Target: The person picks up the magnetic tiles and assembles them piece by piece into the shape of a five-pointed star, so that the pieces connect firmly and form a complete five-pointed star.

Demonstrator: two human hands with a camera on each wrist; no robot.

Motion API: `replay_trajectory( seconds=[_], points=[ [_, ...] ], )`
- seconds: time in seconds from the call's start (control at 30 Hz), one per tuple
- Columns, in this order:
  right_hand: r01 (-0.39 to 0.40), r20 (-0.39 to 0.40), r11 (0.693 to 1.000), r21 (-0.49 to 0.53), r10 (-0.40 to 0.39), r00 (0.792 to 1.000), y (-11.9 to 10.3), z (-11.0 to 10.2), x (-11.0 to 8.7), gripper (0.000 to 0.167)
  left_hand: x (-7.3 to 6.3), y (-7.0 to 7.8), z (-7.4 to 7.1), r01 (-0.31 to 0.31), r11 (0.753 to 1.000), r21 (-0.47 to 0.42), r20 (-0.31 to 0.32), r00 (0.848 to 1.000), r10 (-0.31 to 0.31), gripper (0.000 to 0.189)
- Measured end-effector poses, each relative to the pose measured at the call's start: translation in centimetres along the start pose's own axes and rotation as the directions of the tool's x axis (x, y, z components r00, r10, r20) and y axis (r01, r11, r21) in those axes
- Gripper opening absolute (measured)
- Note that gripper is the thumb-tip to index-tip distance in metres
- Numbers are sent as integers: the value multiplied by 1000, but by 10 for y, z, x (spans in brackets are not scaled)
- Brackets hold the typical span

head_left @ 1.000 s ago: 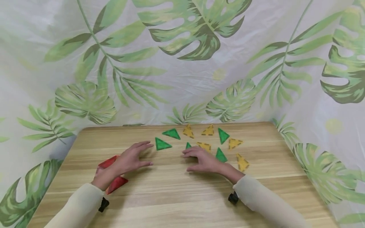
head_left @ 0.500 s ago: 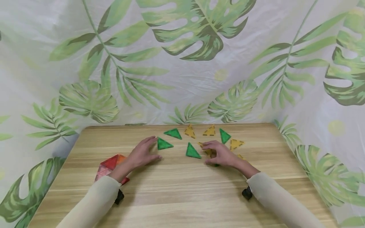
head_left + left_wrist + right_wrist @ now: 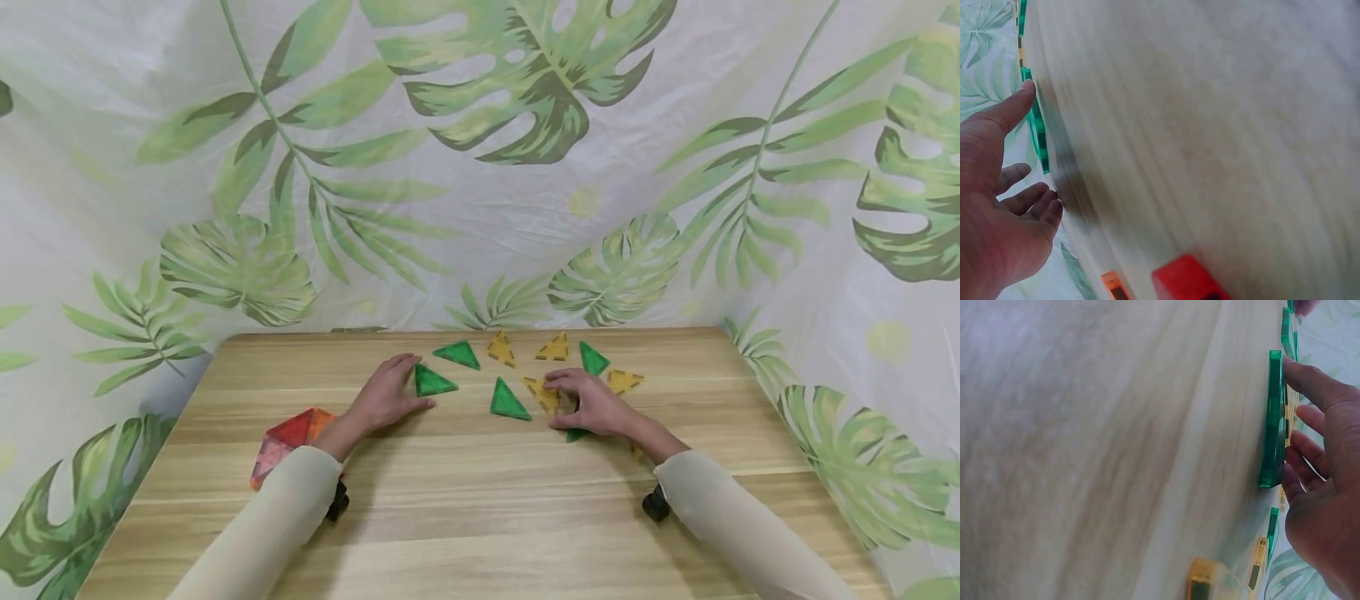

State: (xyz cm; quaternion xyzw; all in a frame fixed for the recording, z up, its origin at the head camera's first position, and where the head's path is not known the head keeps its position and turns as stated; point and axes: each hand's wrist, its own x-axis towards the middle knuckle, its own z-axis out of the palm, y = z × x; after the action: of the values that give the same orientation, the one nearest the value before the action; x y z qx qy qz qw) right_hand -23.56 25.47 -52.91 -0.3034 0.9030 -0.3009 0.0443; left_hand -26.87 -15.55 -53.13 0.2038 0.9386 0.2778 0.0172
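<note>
Left hand (image 3: 382, 398): thumb and fingers spread apart beside a translucent green plastic triangle (image 3: 435, 381); contact unclear. Right hand (image 3: 596, 407): thumb and fingers also apart, gently bent, over a yellow plastic triangle with dark edge strips (image 3: 536, 390) and a partly covered second green triangle (image 3: 575, 435); can't tell whether it touches either. Count, scattered toward the far edge of the pale wood-grain table (image 3: 450, 517): green triangles, five; yellow, five, one only a sliver. Cluster of red, pink and orange translucent tiles (image 3: 294, 429) at table's left, partly behind a cream sleeve (image 3: 288, 508); number untellable.
</note>
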Motion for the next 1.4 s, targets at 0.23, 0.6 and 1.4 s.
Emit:
replay_trajectory(
  seconds=[0.23,0.6,1.4],
  points=[
    [1,1,1000,-27,-1,1000,1,1,1,57,5,-2,1,-23,1000,18,-36,999,23,76],
    [2,-15,1000,-21,-3,1000,2,3,3,55,9,-2,-4,-59,998,15,-21,998,60,66],
    [3,-105,1000,12,-2,995,-15,8,2,56,-19,-4,-26,-224,973,-55,90,969,228,69]
  ],
)
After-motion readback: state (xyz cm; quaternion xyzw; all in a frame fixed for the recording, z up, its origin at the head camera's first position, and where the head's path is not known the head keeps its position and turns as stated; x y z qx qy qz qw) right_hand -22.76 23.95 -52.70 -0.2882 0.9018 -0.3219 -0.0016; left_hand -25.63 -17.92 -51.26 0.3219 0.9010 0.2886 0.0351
